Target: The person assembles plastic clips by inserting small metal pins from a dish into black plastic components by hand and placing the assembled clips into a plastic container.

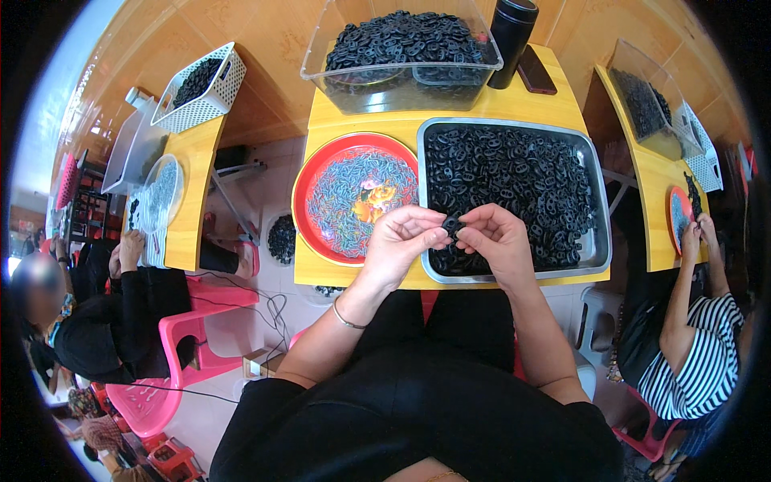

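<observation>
Over the near left part of a metal tray (595, 255), my left hand (405, 241) and my right hand (496, 243) meet, fingertips closed. Pinched between them is a small black plastic piece (452, 226), mostly covered by the fingers. Whether a second small item is in the fingers cannot be seen. Many similar black pieces with holes (514, 177) fill the tray. Left of it stands a red round plate (302, 197) holding many thin, silvery screw-like pins (337, 189) over a flower print; my left hand overlaps its right edge.
At the back of the yellow table (365, 118) stand a clear bin (361, 98) heaped with black pieces, a black cylindrical canister (511, 40) and a dark phone (536, 71). Co-workers sit at tables left and right. A pink chair (205, 309) and loose cables lie left.
</observation>
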`<control>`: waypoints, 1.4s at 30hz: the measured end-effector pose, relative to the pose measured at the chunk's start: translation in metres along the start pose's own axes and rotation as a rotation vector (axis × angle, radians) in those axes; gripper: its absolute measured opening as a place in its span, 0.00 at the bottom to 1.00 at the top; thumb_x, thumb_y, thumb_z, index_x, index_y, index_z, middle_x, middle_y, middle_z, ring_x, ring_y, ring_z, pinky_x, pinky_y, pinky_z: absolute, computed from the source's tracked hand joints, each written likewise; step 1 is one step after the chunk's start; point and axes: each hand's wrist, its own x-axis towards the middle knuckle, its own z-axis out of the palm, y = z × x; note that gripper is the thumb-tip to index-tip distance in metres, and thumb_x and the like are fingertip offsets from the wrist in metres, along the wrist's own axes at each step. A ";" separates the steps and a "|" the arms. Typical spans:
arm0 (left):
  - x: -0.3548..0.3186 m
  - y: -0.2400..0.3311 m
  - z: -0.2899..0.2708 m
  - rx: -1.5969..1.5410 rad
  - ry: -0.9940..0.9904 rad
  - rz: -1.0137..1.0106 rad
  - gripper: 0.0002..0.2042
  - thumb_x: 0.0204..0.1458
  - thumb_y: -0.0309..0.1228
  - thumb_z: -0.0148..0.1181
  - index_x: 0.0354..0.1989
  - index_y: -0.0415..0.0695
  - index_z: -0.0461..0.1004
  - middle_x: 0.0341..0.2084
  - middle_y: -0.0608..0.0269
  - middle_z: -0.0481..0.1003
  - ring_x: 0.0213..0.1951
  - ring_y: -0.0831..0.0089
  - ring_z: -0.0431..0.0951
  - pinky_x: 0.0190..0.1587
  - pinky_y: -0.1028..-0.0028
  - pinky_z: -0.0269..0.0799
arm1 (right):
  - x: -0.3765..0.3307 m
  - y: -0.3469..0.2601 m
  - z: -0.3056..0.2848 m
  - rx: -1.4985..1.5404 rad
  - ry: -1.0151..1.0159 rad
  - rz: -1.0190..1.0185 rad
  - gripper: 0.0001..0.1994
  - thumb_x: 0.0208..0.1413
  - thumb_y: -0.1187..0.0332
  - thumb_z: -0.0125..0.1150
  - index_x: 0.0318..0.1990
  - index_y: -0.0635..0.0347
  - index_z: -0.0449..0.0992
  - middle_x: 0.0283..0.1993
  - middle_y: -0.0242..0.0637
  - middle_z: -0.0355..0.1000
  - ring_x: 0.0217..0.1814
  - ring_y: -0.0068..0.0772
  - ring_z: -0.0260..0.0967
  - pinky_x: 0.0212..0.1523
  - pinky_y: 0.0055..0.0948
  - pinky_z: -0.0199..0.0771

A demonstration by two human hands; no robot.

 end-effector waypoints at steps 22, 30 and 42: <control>-0.006 0.003 0.005 0.072 0.018 -0.042 0.06 0.47 0.19 0.56 0.34 0.37 0.72 0.29 0.59 0.75 0.31 0.77 0.76 0.36 0.79 0.73 | -0.003 0.000 0.002 -0.049 -0.014 -0.007 0.06 0.45 0.79 0.59 0.32 0.62 0.70 0.27 0.32 0.71 0.26 0.17 0.68 0.27 0.14 0.68; -0.005 0.006 -0.003 -0.018 -0.036 -0.145 0.07 0.47 0.20 0.56 0.35 0.38 0.70 0.27 0.62 0.75 0.29 0.79 0.74 0.32 0.82 0.70 | -0.001 -0.010 0.000 -0.342 -0.142 -0.228 0.18 0.40 0.79 0.62 0.43 0.61 0.71 0.27 0.26 0.64 0.28 0.14 0.62 0.28 0.13 0.64; -0.003 0.015 -0.010 -0.034 -0.189 -0.316 0.15 0.44 0.16 0.57 0.39 0.42 0.61 0.23 0.62 0.73 0.25 0.77 0.74 0.28 0.82 0.69 | -0.004 -0.010 -0.002 -0.496 -0.279 -0.207 0.13 0.35 0.74 0.68 0.32 0.62 0.75 0.22 0.29 0.67 0.21 0.14 0.61 0.22 0.15 0.60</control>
